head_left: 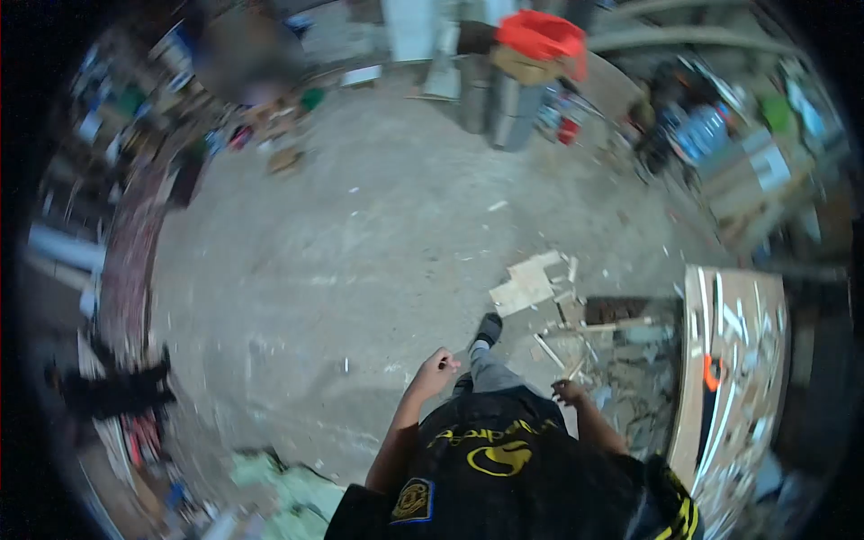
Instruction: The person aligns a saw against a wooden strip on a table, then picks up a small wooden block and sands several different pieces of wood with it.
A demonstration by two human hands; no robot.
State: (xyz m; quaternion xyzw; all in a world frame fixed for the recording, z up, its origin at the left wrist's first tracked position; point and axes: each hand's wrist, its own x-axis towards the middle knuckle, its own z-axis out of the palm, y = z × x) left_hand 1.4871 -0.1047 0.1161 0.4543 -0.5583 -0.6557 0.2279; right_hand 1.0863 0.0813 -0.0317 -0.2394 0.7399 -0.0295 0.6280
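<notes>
Black shirt, yellow lettering unreadable; left hand grip clenched; right hand grip state not discernible, near wood scraps on floor; red bin far off, contents hidden.

My left grip is curled into a fist, and a dark bit shows at its fingers, too small to name. My right grip is half curled; whether it carries anything I can't make out. The bottom edge cuts off my shirt, which hides my legs except for one shoe. A smeared patch at the top left hides whatever stands there. The shelves on the left and the clutter on the right are blurred past reading. The orange thing on the board is too small to name.
</notes>
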